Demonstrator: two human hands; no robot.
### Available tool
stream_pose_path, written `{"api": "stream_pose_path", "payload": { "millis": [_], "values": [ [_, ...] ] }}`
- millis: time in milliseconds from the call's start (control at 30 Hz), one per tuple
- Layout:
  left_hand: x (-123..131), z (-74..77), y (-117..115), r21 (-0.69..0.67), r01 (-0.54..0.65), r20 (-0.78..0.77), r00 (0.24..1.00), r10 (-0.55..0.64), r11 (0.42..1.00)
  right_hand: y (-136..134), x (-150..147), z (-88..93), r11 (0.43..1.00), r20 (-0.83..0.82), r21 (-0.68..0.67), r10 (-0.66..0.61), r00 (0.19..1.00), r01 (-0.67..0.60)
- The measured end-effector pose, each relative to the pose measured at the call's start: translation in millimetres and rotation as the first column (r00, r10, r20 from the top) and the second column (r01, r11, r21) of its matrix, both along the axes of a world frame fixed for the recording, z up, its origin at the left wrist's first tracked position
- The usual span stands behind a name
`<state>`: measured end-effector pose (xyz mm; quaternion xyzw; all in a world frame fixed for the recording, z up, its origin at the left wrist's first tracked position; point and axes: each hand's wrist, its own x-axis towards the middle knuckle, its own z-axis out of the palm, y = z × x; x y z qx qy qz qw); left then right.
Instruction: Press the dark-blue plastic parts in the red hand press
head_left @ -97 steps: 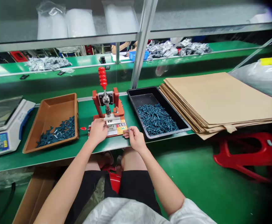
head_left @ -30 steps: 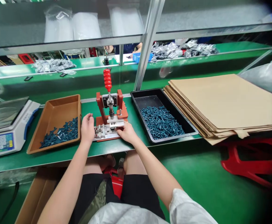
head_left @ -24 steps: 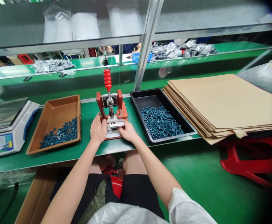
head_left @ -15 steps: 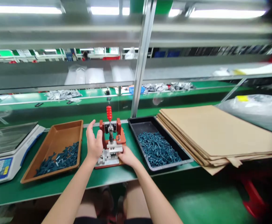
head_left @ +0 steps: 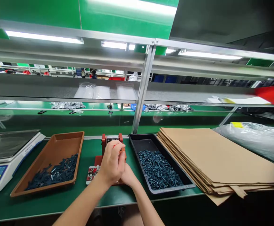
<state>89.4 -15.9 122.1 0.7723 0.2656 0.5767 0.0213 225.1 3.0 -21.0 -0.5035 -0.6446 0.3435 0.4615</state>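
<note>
A red toggle-clamp fixture (head_left: pixel 103 145) stands on the green bench between two trays. My left hand (head_left: pixel 113 161) is wrapped round its red handle (head_left: pixel 114 145), of which only a little shows between the fingers. Just behind and to the right, my right hand (head_left: pixel 128 175) rests low at the fixture's right side, its fingers hidden behind my left hand. A metal slide plate (head_left: pixel 91 173) sticks out at the fixture's lower left. Dark blue plastic pieces (head_left: pixel 54 172) lie in the brown tray (head_left: pixel 63 144), and thin blue parts (head_left: pixel 160 171) fill much of the black tray (head_left: pixel 142 141).
A weighing scale (head_left: pixel 9 157) is at the far left. Stacked brown cardboard sheets (head_left: pixel 212 153) lie right of the black tray, with a clear plastic bag (head_left: pixel 256 138) behind them. A metal post (head_left: pixel 143 91) rises behind the bench.
My left hand has moved right and closed round the red handle, which was upright and is now lowered. The slide plate shows further left. The camera view has tilted up.
</note>
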Motion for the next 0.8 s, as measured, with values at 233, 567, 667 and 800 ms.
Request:
{"api": "stream_pose_path", "payload": {
  "millis": [233, 567, 667, 800],
  "values": [
    [7, 56.0, 64, -0.402, 0.026, 0.012, 1.000, -0.023, 0.915, -1, -1, -8.0, 0.999, 0.027, -0.036, 0.024, 0.999, -0.023],
    [-70, -100.5, 27, -0.342, -0.333, -0.103, 0.943, 0.317, 0.879, -19, -3, -5.8, 0.975, -0.015, 0.223, 0.029, 0.999, -0.025],
    [-84, -132.3, 27, -0.552, -0.368, -0.337, 0.919, 0.204, 0.748, -14, -7, -7.9, 0.987, 0.008, 0.158, -0.009, 1.000, 0.008],
    [-87, -138.3, 36, -0.723, -0.290, -0.231, 0.957, 0.176, 0.627, -9, -16, -13.4, 0.997, 0.042, 0.071, -0.043, 0.998, 0.040]
  ]
}}
